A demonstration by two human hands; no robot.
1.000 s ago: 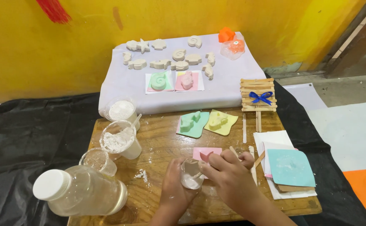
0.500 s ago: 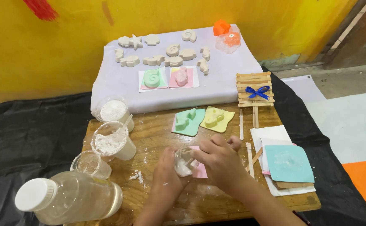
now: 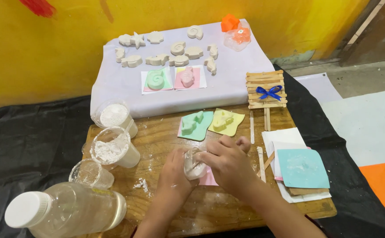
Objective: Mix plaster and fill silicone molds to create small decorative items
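On the wooden board (image 3: 166, 136), the small clear cup (image 3: 193, 165) with white paste inside sits between both hands, the left hand (image 3: 173, 175) closed around its left side and the right hand (image 3: 228, 162) gripping it from the right, above a pink sheet (image 3: 209, 178).

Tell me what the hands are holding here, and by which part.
Both hands grip a small clear cup with white contents: left hand on its left side, right hand over its top and right side.
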